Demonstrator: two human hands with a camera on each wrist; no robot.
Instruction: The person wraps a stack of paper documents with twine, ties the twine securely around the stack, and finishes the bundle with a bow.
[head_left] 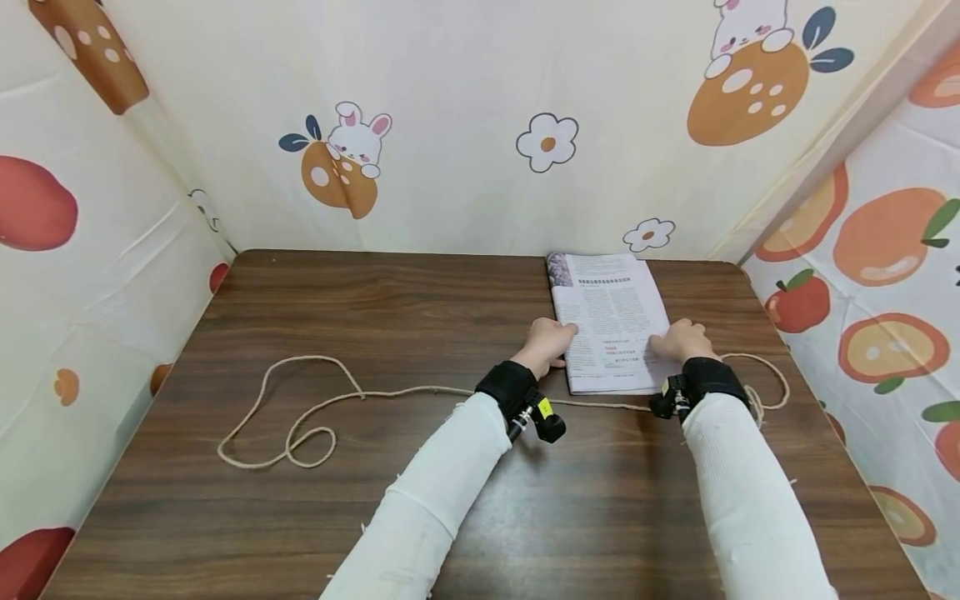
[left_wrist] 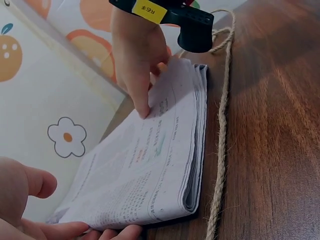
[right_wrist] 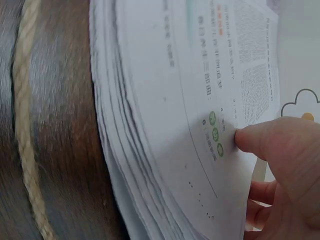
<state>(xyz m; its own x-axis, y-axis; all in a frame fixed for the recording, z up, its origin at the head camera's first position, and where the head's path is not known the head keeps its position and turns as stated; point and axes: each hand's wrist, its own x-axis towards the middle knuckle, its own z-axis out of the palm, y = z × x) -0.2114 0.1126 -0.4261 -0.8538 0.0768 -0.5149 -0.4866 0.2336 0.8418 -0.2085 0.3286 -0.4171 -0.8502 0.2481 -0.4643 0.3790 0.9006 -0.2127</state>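
A thick folded newspaper [head_left: 611,312] lies toward the back right of the table, its layered fold facing me. My right hand [head_left: 684,340] grips its right edge; the thumb [right_wrist: 260,142] presses on the printed top while the other fingers curl at the side. At the left edge is my left hand [head_left: 547,343]. Its fingertips [left_wrist: 129,233] touch the paper's side, and its thumb [left_wrist: 45,184] stands raised off the page. A beige rope [head_left: 405,391] runs across the table just in front of the newspaper's near edge, passing below both wrists.
The rope's left part forms loose loops on the brown wooden table [head_left: 375,517], and another loop curls beside my right wrist. A printed cloth wall [head_left: 457,167] borders the table's back edge, with more patterned cloth [head_left: 892,292] along the right side and on the left.
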